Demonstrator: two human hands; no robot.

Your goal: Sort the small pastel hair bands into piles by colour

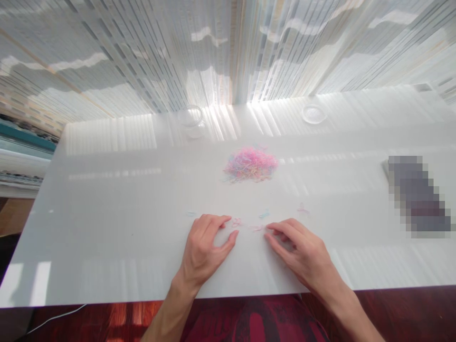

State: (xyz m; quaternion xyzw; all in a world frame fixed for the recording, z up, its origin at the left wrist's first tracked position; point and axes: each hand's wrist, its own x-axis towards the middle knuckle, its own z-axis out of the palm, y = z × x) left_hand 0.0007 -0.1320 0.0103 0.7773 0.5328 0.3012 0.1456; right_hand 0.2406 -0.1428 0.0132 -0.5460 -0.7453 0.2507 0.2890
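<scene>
Head view: I am seeing the pink looped piece (236,222) lying on the white counter (107,228), just nearer to me than the colorful pile (251,164). My left hand (203,244) is curving beside that piece, released, thumb and forefinger parting. A thin pink strip (257,228) is also lying on the pile's near side, and my right hand (304,247) is hovering at its end with thumb and finger apart; I cannot tell whether it is touching. Near and left of the pile a pale blue piece (191,214) is resting; near and slightly right are a turquoise piece (264,215) and, farther right, a pink twisted piece (302,208). Beyond the pile, a clear round container (191,116) is sitting left, a clear shallow dish (314,114) right. Well right of the pile, a pixelated dark object (416,194) is lying.
</scene>
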